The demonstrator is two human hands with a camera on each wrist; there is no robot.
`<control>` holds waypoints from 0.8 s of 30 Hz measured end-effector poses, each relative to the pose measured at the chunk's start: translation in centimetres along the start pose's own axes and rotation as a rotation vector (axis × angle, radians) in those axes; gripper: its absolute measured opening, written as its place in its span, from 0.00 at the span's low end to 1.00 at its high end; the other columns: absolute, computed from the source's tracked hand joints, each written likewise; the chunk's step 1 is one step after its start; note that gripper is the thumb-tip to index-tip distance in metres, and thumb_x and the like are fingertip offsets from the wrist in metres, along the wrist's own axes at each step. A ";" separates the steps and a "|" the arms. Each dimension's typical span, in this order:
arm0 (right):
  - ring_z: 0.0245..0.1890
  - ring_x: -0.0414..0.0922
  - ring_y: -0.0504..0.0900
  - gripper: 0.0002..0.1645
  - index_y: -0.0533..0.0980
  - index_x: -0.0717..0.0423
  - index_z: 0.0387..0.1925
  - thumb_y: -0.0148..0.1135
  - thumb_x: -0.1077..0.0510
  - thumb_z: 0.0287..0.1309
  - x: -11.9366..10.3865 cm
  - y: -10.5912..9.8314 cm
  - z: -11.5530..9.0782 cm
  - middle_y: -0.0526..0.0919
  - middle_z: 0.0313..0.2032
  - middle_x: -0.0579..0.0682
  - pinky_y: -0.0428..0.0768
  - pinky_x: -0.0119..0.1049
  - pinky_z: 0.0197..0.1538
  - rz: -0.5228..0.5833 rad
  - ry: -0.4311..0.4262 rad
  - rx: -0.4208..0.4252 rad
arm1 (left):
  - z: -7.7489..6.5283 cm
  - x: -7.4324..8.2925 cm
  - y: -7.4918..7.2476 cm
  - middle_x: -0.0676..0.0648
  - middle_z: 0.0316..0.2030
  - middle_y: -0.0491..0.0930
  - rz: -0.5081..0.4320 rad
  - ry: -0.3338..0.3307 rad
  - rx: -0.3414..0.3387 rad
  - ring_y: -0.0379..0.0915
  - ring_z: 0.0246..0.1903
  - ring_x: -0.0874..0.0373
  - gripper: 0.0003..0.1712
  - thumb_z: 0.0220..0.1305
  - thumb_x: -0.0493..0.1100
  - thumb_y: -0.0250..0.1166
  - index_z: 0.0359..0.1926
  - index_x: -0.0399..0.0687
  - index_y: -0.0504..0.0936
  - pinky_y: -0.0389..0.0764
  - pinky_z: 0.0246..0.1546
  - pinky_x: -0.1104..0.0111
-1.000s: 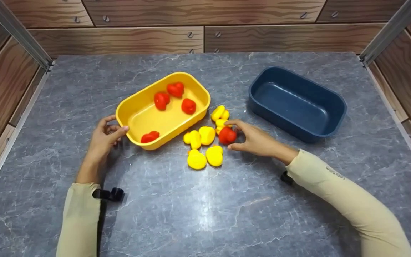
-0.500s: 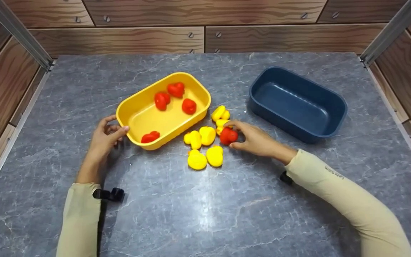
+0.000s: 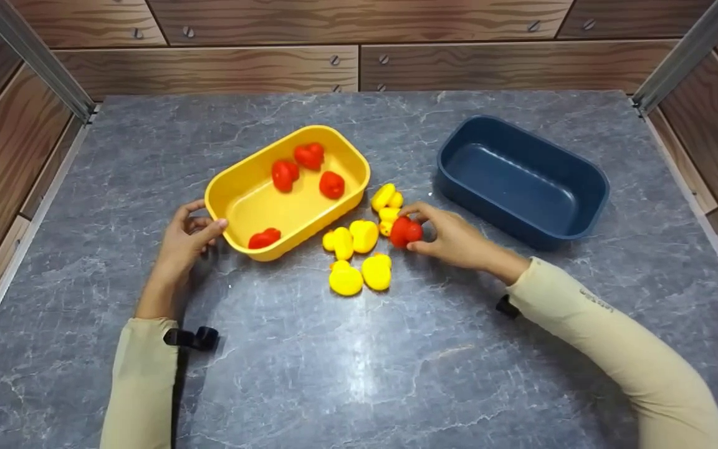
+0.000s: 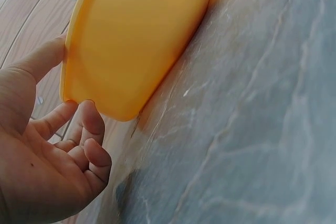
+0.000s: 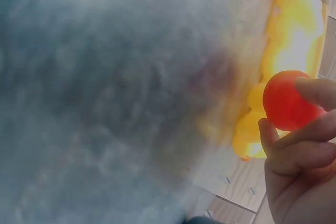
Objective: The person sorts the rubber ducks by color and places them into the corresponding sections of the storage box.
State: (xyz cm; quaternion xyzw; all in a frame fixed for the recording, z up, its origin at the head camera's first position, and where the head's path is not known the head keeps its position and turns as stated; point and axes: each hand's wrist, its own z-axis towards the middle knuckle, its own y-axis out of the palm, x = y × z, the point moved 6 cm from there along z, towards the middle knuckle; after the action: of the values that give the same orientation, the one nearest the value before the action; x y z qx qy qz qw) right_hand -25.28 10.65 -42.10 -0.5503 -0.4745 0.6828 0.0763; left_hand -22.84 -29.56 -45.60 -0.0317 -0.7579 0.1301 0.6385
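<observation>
"Wood-grain boards (image 3: 209,72) shut in the grey tabletop (image 3: 309,368) on three sides. From where I'm standing I can't make out what the right hand (image 3: 449,240) has."

"It's got a red toy (image 3: 406,232), pinched between thumb and fingers. That's just left of the palm, at the fingertips. Whether it's clear of the surface, I can't tell."

"And those ducks (image 3: 364,237)?"

"Six yellow ones, all bunched to the left of that hand. Two sit up by its fingertips, one of them right behind the red toy. The other four lie farther left, two of those a little nearer the person."

"What's the left hand (image 3: 189,240) up to?"

"Holding the yellow bin (image 3: 278,212) at its near end, thumb and fingers at the rim. The bin stretches away to that hand's right, angled."

"Anything in it?"

"Four more red toys (image 3: 285,175). One's at the end by the left thumb, three are toward the end farther from that hand."

"I see a blue bin (image 3: 515,178) too."

"Beyond the right hand and off to its right, apart from it. Both arms wear pale sleeves (image 3: 596,337)."
</observation>
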 end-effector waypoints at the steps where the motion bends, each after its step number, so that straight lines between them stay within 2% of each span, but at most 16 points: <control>1: 0.53 0.54 0.79 0.30 0.69 0.53 0.59 0.67 0.58 0.56 -0.1 -0.2 0.0 0.80 0.53 0.59 0.75 0.50 0.52 0.003 0.002 0.003 | 0.0 0.0 0.0 0.61 0.29 0.75 -0.001 0.001 0.000 0.69 0.24 0.67 0.35 0.62 0.44 0.66 0.65 0.41 0.61 0.69 0.23 0.76; 4: 0.50 0.53 0.79 0.30 0.69 0.53 0.59 0.68 0.59 0.56 -0.2 -0.7 -0.2 0.80 0.53 0.59 0.76 0.46 0.46 0.013 -0.001 0.015 | 0.1 0.0 0.0 0.61 0.28 0.75 0.000 0.003 0.007 0.69 0.24 0.67 0.34 0.62 0.43 0.66 0.65 0.41 0.62 0.68 0.23 0.76; 9: 0.38 0.50 0.79 0.30 0.69 0.51 0.59 0.68 0.57 0.56 -0.5 -1.3 -0.4 0.80 0.52 0.59 0.75 0.35 0.35 0.035 0.005 0.029 | 0.0 0.1 -0.1 0.61 0.28 0.75 0.005 0.005 0.010 0.69 0.24 0.67 0.35 0.62 0.43 0.66 0.65 0.40 0.62 0.68 0.23 0.76; 11: 0.39 0.50 0.79 0.30 0.69 0.51 0.59 0.68 0.58 0.56 -0.8 -1.7 -0.5 0.80 0.52 0.58 0.75 0.34 0.34 0.053 -0.002 0.051 | 0.0 0.1 -0.2 0.61 0.28 0.75 0.007 0.004 0.012 0.69 0.23 0.67 0.34 0.62 0.43 0.66 0.65 0.40 0.62 0.69 0.23 0.76; 16: 0.51 0.49 0.77 0.30 0.69 0.52 0.59 0.68 0.59 0.56 -1.3 -2.9 -0.6 0.78 0.55 0.55 0.76 0.38 0.41 0.147 -0.013 0.117 | 0.0 0.1 -0.1 0.60 0.29 0.75 0.019 0.005 0.010 0.69 0.24 0.67 0.35 0.62 0.44 0.66 0.65 0.41 0.62 0.69 0.23 0.76; 24: 0.41 0.46 0.78 0.31 0.68 0.55 0.60 0.68 0.61 0.55 -2.3 -4.0 -0.3 0.77 0.51 0.57 0.78 0.27 0.34 0.328 -0.019 0.178 | 0.1 -0.1 -0.1 0.60 0.28 0.74 0.018 0.000 0.015 0.68 0.24 0.67 0.34 0.62 0.43 0.66 0.65 0.41 0.62 0.68 0.23 0.76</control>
State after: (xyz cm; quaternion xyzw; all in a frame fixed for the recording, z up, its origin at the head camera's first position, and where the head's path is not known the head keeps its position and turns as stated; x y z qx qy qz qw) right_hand -25.80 11.54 -37.60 -0.6047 -0.3169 0.7307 0.0080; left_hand -22.91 -29.71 -45.68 -0.0338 -0.7565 0.1414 0.6376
